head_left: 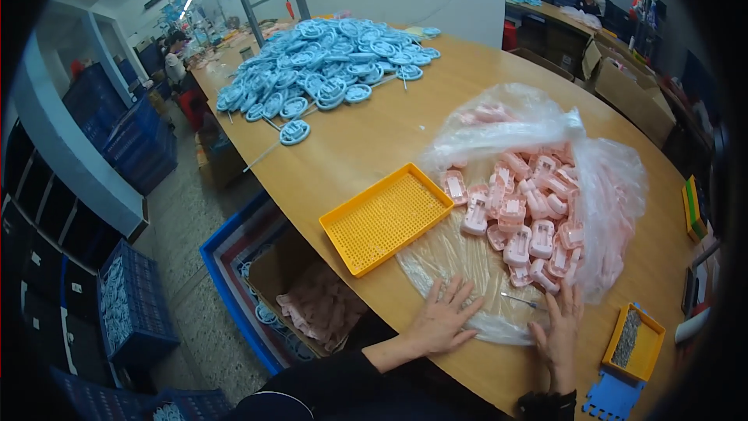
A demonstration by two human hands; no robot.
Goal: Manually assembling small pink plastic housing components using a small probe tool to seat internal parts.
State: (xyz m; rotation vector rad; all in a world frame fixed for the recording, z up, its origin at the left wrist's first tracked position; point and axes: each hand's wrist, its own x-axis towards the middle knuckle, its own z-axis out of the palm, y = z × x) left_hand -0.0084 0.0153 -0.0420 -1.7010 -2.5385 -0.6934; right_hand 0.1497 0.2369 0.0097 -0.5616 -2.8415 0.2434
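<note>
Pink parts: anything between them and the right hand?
Nothing visible blocks the right hand from the nearest pink parts; the clear bag bunches behind and right of them, and a slim tool lies left of that hand.

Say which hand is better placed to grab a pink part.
Likely the right hand: it lies beside the pink parts; the left hand is farther off, at the bag's edge.

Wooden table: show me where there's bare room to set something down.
The tabletop is bare between the blue pile and the large yellow tray, and between the clear bag and the small yellow tray. Crowded: around the bag, with its pink parts, the left hand and the right hand.
</note>
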